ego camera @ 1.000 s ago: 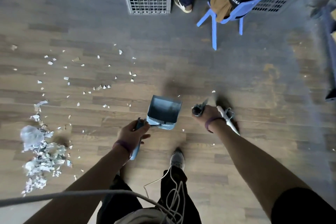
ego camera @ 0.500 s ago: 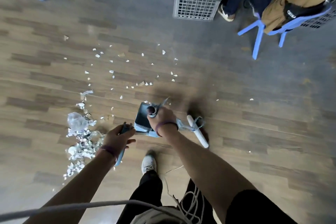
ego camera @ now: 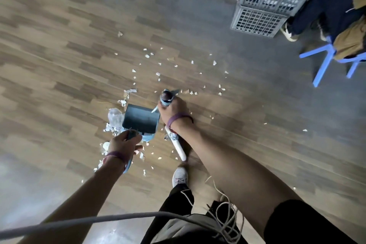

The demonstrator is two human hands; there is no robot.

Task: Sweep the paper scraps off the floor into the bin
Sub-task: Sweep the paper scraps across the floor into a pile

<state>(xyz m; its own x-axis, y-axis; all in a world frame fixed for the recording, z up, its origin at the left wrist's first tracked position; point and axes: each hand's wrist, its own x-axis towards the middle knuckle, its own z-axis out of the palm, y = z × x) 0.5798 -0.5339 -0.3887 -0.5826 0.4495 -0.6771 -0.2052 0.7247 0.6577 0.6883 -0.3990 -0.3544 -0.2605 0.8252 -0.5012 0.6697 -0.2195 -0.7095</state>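
Scraps [ego camera: 158,74] of white paper lie scattered on the wood floor [ego camera: 59,55], heaped thicker beside the dustpan [ego camera: 141,120]. Its dark tray looks bare, mouth pointing away from the person. Left hand [ego camera: 123,143] grips its handle; right hand [ego camera: 171,108] is wrapped round the broom [ego camera: 177,145].

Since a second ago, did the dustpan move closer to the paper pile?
Yes. The dustpan now sits right beside the paper pile; earlier it was well to the pile's right.
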